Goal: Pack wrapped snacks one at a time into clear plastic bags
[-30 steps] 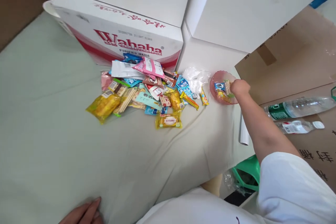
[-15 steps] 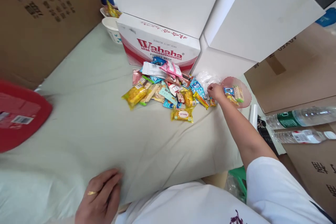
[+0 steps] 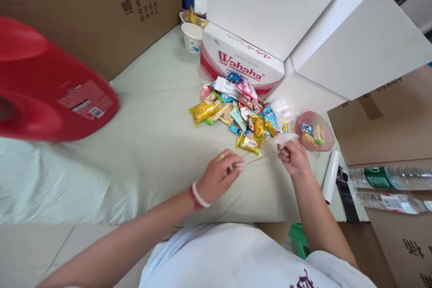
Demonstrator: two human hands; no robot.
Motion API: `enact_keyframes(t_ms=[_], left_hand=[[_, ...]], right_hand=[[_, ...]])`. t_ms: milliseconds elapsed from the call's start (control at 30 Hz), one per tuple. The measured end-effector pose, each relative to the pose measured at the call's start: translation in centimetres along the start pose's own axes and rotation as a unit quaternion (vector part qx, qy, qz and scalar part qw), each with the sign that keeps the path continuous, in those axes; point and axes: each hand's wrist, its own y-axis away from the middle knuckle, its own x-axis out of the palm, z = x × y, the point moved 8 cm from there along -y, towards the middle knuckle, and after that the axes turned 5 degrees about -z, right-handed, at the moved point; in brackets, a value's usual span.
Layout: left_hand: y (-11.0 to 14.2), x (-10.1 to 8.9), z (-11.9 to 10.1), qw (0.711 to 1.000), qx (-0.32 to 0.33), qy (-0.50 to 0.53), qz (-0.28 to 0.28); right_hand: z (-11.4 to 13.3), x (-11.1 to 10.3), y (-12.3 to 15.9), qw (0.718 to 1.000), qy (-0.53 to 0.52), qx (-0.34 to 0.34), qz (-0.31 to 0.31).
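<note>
My right hand (image 3: 293, 157) pinches a thin white piece (image 3: 284, 138), flat and slightly blurred, just left of a pink clear bowl (image 3: 329, 140). I cannot make out whether the piece is paper or plastic. Several wrapped snacks lie in the bowl. My left hand (image 3: 221, 174), with a ring and a beaded bracelet, hovers over the cloth with fingers half curled and apart, nothing in them. Beyond both hands is a heap of packaged snacks (image 3: 245, 110); a yellow-wrapped one (image 3: 249, 143) lies nearest to me. Crumpled clear plastic (image 3: 283, 110) sits between heap and bowl.
A Wahaha carton (image 3: 241, 60) stands behind the heap, beside large white boxes (image 3: 357, 36). A red jug (image 3: 54, 85) is at left. Paper cup (image 3: 191, 38) stands at the back. A white roll (image 3: 331, 176) and plastic bottles (image 3: 398, 177) lie at right.
My right hand has drawn back from the clear plastic toward me, now with a white piece in it. My left hand has moved forward and right, toward the heap. The view has shifted left.
</note>
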Motion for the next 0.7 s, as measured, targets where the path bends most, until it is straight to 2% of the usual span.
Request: enact_keyframes(t_ms=[67, 167, 267, 367, 433, 533, 633, 700], left_hand=[[-1.8, 2.2, 1.9, 0.999, -0.036, 0.033, -0.007], [-2.5, 4.3, 4.6, 0.995, -0.078, 0.067, 0.001], [-2.0, 4.9, 6.8, 0.984, -0.126, 0.124, 0.016], [-1.9, 4.2, 8.2, 0.966, -0.175, 0.189, 0.013], [-2.3, 3.7, 8.5, 0.95, -0.198, 0.241, 0.006], [-2.5, 3.6, 8.5, 0.919, -0.231, 0.318, 0.0], [-2.2, 4.3, 8.3, 0.885, -0.267, 0.381, 0.01], [-2.0, 4.6, 8.5, 0.859, -0.292, 0.419, 0.009]], right_hand=[[-2.4, 3.2, 3.3, 0.991, -0.082, 0.085, 0.06], [-5.1, 6.7, 6.8, 0.97, -0.147, 0.171, 0.094], [-6.6, 8.2, 8.3, 0.955, -0.172, 0.211, 0.117], [-7.3, 7.8, 8.5, 0.94, -0.219, 0.231, 0.125], [-7.4, 6.9, 8.2, 0.939, -0.241, 0.219, 0.108], [-6.6, 5.9, 7.5, 0.959, -0.235, 0.142, 0.063], [-5.4, 5.9, 7.2, 0.987, -0.147, 0.037, 0.045], [-5.1, 5.6, 7.0, 0.997, -0.066, -0.004, 0.025]])
